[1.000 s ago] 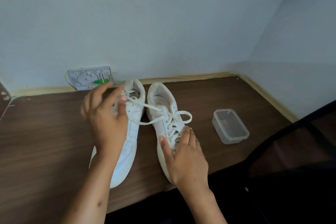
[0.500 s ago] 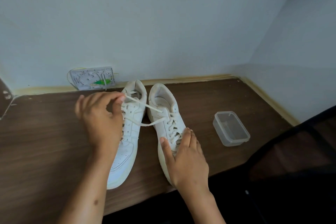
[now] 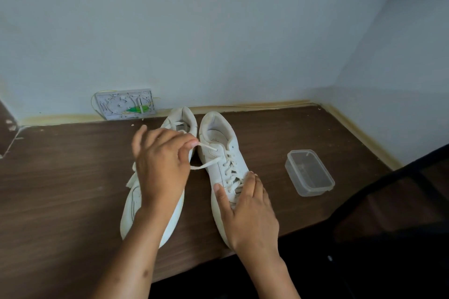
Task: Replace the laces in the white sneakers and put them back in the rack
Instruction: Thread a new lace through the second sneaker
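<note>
Two white sneakers stand side by side on the brown desk [image 3: 60,177], toes toward me. My left hand [image 3: 161,165] hovers over the left sneaker [image 3: 131,204] and pinches the white lace [image 3: 206,147] of the right sneaker [image 3: 218,153] between thumb and fingertips, just left of that shoe's upper eyelets. A second lace strand runs from the eyelets toward my left palm. My right hand [image 3: 247,209] presses down on the right sneaker's forefoot with straight fingers over the lower lacing. The left sneaker's middle is hidden under my left hand.
An empty clear plastic box [image 3: 309,172] sits on the desk right of the shoes. A grey wall plate with wires [image 3: 125,104] is mounted at the wall behind them. A dark chair [image 3: 401,213] fills the lower right. The desk's front edge runs under my wrists.
My left hand has moved right and down, closer to the right sneaker, pulling the lace shorter; the loose loop on the shoe's right side is gone. My right hand stayed on the toe.
</note>
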The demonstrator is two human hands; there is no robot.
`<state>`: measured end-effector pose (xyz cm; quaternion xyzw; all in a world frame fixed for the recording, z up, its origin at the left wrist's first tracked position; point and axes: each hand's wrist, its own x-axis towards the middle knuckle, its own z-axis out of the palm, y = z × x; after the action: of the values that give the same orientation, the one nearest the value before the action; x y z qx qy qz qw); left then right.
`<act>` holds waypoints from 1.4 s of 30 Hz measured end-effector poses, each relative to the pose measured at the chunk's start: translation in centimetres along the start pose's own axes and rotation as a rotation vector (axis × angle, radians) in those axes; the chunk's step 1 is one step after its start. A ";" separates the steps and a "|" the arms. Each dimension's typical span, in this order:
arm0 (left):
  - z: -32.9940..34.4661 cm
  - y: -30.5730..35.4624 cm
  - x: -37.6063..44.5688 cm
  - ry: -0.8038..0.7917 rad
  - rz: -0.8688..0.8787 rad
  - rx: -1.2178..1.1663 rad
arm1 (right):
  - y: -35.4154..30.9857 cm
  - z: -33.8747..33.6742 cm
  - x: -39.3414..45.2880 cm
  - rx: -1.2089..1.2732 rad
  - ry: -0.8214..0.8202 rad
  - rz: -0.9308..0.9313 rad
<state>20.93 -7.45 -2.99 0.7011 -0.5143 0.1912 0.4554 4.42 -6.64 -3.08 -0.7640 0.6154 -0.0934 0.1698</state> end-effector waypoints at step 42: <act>-1.2 -0.9 1.2 -0.196 0.114 -0.329 | 2.9 -5.5 2.9 1.476 -0.104 -0.226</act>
<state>22.46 -7.04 -1.91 0.6020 -0.6196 0.0608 0.5000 0.48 -10.82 0.67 -0.5133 0.3018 -0.4629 0.6566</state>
